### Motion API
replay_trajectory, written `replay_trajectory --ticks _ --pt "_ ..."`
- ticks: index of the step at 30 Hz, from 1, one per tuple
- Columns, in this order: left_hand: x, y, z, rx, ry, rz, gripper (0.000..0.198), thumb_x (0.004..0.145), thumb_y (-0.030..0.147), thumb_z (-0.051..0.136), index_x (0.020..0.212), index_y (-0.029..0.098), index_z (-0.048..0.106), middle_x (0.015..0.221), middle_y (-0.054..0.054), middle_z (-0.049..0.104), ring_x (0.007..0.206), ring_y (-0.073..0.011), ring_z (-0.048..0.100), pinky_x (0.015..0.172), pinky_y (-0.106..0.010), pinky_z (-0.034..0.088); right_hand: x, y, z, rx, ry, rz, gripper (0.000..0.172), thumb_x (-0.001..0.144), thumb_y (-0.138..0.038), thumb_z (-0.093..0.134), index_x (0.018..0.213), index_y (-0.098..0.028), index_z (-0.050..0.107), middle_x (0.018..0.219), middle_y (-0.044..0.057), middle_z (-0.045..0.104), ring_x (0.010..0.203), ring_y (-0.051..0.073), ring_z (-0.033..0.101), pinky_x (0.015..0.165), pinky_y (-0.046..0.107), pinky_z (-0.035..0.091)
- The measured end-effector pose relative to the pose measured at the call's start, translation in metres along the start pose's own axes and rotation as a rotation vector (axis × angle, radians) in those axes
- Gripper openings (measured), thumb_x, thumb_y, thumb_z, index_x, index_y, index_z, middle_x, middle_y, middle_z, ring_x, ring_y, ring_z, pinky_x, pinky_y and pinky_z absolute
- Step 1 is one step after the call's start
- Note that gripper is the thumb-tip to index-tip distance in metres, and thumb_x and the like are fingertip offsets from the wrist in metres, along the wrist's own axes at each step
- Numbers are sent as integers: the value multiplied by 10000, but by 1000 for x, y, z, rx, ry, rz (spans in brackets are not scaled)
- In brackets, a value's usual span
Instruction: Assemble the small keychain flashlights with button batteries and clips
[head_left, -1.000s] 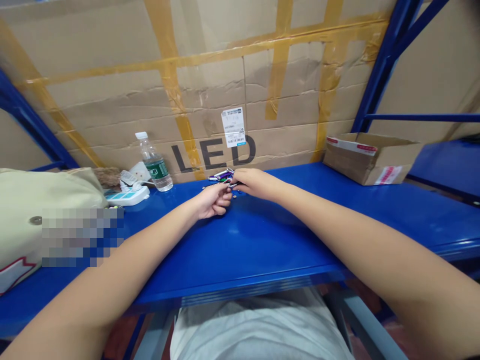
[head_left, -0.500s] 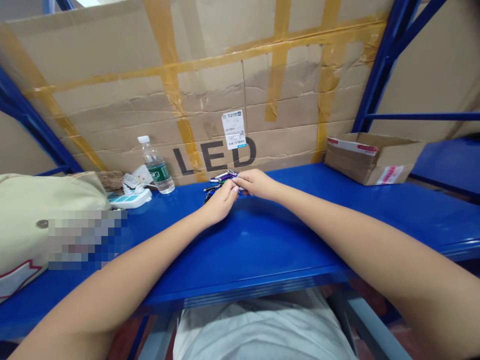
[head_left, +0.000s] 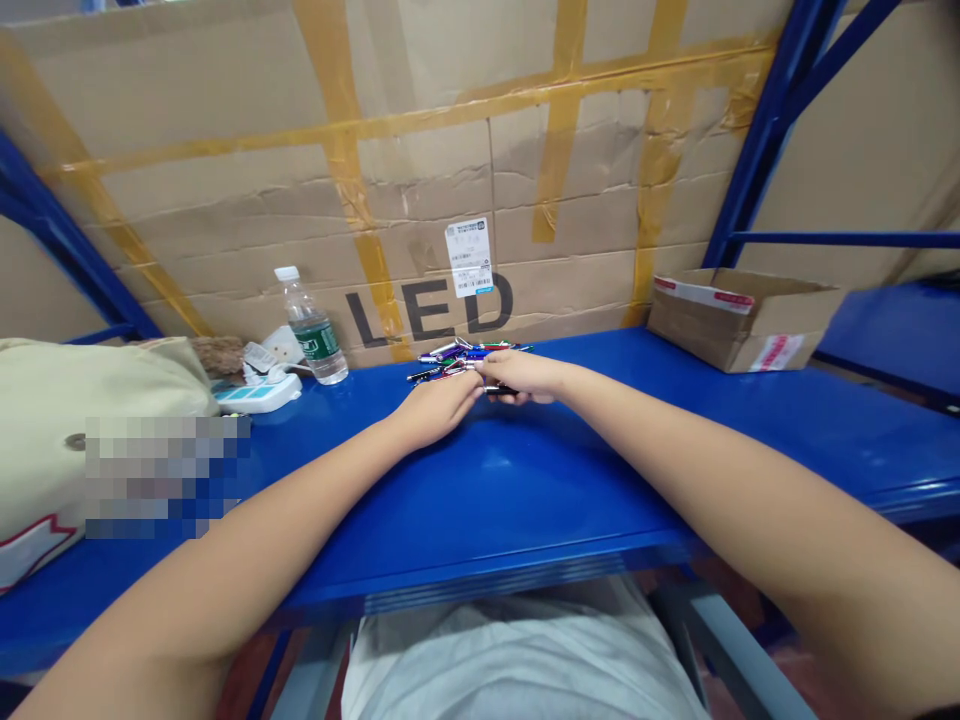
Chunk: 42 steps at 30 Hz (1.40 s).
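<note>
Several pens (head_left: 442,355) in purple, blue, green, red and black lie in a loose pile on the blue table (head_left: 480,500), close to the cardboard at the back. In front of the pile, my right hand (head_left: 529,375) is closed on a dark pen (head_left: 499,390), which points left. My left hand (head_left: 441,408) is beside it, fingers together, its fingertips touching the left end of that pen. Part of the pile is hidden behind both hands.
A water bottle (head_left: 316,335) stands back left beside a white power strip (head_left: 259,394). The pale green bag (head_left: 97,400) fills the left side. An open cardboard box (head_left: 739,315) sits back right. A large taped carton (head_left: 420,190) walls the back.
My right hand has shifted slightly right and down, and a dark pen now shows in it. My left hand has turned flatter, and more of the pile shows behind the hands.
</note>
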<state>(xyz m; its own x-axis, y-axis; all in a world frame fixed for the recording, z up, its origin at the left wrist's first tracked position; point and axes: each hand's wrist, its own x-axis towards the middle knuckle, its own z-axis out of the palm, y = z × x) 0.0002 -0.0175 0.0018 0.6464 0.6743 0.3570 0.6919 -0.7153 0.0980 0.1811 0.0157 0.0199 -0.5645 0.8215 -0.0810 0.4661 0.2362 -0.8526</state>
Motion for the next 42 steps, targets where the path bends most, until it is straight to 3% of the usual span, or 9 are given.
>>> replay_trajectory --ticks 5,11,17,23,28,30,35,38,42 --pt "6 -15 8 -362 114 -151 222 957 306 321 796 202 433 711 -2 548 613 -143 508 621 -270 401 6 3 -3 -106 128 -168 314 893 -496 482 914 -185 525 799 41 635 550 96 563 409 200 399" --pt "7 -26 12 -747 109 -320 271 946 393 360 757 200 392 635 40 482 463 -83 403 465 -215 312 8 7 -8 -513 331 -486 110 815 -231 638 872 -152 587 864 46 666 733 128 592 648 235 433" --pt "3 -23 9 -631 147 -205 248 944 401 371 812 197 421 672 39 506 513 -89 448 539 -225 357 3 2 -12 -654 244 -482 158 881 -260 549 798 -143 614 721 21 632 642 114 541 606 232 353" --pt "-1 -20 1 -297 157 -158 219 953 336 326 847 193 453 703 15 552 583 -124 504 625 -255 390 1 4 -11 -291 30 -359 363 923 -394 449 672 -149 542 556 -30 510 475 69 437 521 216 343" --pt "-1 -25 -9 -78 138 -23 231 947 339 326 956 192 504 854 -41 602 761 -184 569 689 -286 406 3 7 -9 -9 -170 -242 347 921 -471 419 802 -165 532 664 -26 526 461 59 386 446 213 302" --pt "1 -25 -10 -142 134 -63 229 946 339 323 906 189 491 769 -25 592 691 -173 562 658 -280 404 4 6 -6 -94 -90 -273 336 928 -468 406 853 -168 536 721 -7 562 492 71 432 470 218 328" --pt "6 -24 -2 -393 114 -224 217 942 335 335 795 200 420 603 31 522 535 -136 503 578 -260 383 1 -5 0 -659 268 -427 167 884 -315 537 843 -157 573 845 58 639 727 145 548 604 236 337" --pt "7 -25 3 -463 158 -218 210 946 336 334 819 198 429 659 29 526 543 -122 489 584 -255 384 -2 -10 -1 -748 273 -428 236 924 -287 461 768 -153 577 791 56 633 705 142 537 608 240 324" --pt "7 -22 0 -338 204 -168 190 941 319 356 864 189 473 750 2 549 662 -141 500 651 -263 386 -4 -10 -6 -556 144 -413 399 960 -288 367 618 -155 523 615 15 561 591 112 494 631 244 360"
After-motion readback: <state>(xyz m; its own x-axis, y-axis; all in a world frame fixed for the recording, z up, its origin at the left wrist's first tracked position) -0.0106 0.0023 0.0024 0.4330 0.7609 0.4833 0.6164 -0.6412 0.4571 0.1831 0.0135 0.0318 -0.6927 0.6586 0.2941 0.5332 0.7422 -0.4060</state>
